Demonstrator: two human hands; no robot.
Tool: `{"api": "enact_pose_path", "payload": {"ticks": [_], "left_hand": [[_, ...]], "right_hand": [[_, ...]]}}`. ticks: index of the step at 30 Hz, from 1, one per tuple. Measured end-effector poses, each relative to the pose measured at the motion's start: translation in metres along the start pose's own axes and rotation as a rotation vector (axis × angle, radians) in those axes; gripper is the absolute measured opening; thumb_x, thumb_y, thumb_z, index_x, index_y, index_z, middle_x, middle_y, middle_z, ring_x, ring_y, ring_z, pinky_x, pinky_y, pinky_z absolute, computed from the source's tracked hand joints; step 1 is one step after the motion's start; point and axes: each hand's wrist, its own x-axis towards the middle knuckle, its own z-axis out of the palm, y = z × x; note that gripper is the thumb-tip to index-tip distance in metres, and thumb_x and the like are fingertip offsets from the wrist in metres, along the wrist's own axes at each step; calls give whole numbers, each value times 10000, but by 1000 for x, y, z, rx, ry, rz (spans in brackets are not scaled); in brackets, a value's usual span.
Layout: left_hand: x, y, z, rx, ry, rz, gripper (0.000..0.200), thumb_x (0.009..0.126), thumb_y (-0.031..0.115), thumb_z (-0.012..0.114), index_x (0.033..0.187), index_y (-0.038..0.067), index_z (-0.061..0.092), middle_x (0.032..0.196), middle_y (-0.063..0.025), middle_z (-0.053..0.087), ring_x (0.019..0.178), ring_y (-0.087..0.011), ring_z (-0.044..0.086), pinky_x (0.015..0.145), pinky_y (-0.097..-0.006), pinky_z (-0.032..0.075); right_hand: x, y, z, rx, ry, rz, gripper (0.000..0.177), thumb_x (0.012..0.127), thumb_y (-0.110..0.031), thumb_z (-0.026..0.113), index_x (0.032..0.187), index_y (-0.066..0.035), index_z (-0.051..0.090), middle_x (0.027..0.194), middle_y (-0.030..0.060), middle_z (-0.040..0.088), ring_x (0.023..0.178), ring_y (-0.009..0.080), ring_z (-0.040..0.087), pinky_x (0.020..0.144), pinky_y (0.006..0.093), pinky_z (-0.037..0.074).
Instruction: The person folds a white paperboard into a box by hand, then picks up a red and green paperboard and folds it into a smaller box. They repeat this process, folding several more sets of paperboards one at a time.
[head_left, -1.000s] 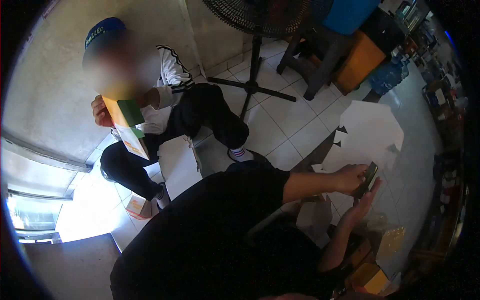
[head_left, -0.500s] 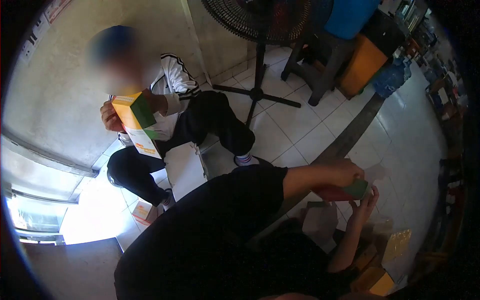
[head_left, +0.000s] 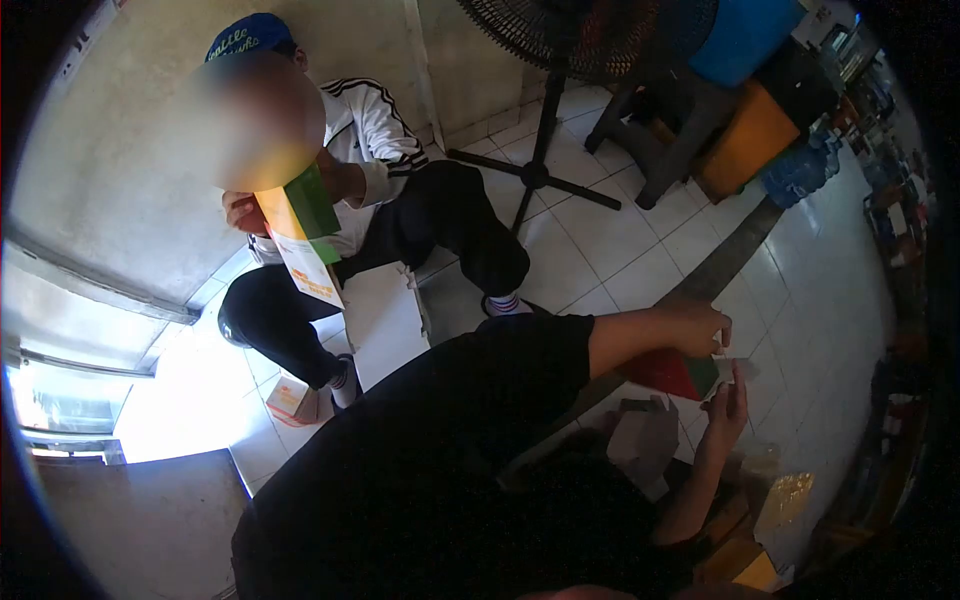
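A small red and green cardboard box [head_left: 668, 374] lies under my left forearm, its green end facing right. My left hand [head_left: 695, 330] is above that end, fingers curled and closed at a pale flap on its edge. From below, my right hand [head_left: 728, 408] reaches up to the same end, its fingertips closed on the flap. The far side of the box and parts of both grips are hidden. A grey-white piece of cardboard [head_left: 642, 438] sits just below the box, close to my lap.
Opposite me a seated person [head_left: 370, 130] holds a yellow, green and white carton [head_left: 300, 235]. A white board [head_left: 385, 335] leans near their legs, beside a small box [head_left: 292, 400]. Behind stand a fan [head_left: 537, 175], a dark stool [head_left: 650, 150] and blue water bottles [head_left: 800, 170].
My left hand has loosened from a fist into a fingertip grip at the box's end. A pale flap now shows between my hands. The view has shifted slightly.
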Motion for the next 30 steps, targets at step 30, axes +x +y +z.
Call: {"api": "enact_pose_path", "payload": {"ticks": [30], "left_hand": [[26,-15,27,-73,-165,-23,512,855,262,698,1350,205,581,1173,-175,667,1108,-333,638,936,-422,500]], "right_hand": [[14,43,-13,91,-16,239,575,968,-367,679,1384,-4,520,1233,82,608,1085,173,598,889,331,509]]}}
